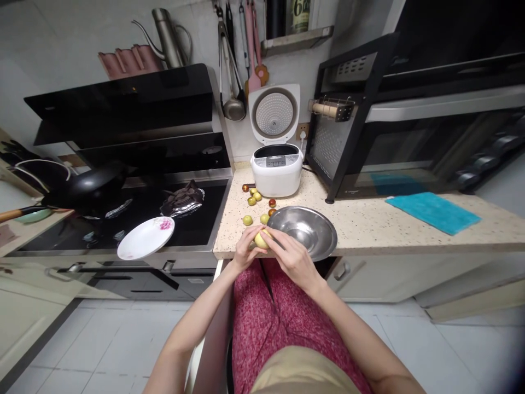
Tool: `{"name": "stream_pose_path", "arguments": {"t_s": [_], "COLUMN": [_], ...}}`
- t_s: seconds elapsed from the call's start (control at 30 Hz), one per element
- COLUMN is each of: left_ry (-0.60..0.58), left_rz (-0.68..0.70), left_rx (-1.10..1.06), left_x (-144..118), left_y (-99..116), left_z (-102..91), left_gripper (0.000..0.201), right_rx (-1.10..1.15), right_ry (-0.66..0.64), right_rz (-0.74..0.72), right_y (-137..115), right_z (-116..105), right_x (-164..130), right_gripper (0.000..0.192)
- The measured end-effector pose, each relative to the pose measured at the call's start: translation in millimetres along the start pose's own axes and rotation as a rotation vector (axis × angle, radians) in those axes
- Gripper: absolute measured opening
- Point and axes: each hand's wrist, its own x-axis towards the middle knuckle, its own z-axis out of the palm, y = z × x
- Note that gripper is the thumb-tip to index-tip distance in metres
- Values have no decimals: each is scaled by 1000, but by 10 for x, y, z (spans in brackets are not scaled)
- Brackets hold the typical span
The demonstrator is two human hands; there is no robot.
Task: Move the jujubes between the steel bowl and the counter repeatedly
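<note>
Both of my hands meet over the counter's front edge, around a round yellow-green fruit [263,239]. My left hand [245,247] grips its left side. The fingertips of my right hand [293,257] press on its top and right. Just right of the fruit stands a wide steel bowl [320,230], partly behind my right hand; no contents show in it. Beyond my fingers lie more yellow-green fruits [248,220] and a few red-brown ones [272,203], which look like jujubes.
A white rice cooker [275,175] with its lid raised stands at the wall. Left is a black gas stove [215,202], with a white plate [146,239] at its front edge. A blue cloth [433,212] lies right, before the oven [410,158]. Below my left forearm, a drawer [213,339] is pulled out.
</note>
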Motion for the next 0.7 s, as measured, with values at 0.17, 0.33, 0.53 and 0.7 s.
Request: {"name": "stream_pose_path", "arguments": {"t_s": [0.17,0.33,0.53,0.7], "left_ry": [37,-38,19,-93], "left_rz": [141,65,-216,-190], "left_rx": [-26,12,206,256], "left_x": [36,52,91,97], "left_y": [48,15,-100,-95], "left_z": [78,20,-17,9], "left_gripper": [69,64,51,36], "right_rx": [-103,-108,10,20], "right_ry": [77,104,81,0], "right_rz": [-95,43,338,439], "right_y": [10,69,349,532], "right_z": [-15,-202,-422,-433], "right_x": [-29,-78,-104,-93], "right_gripper": [62,58,45,54]}}
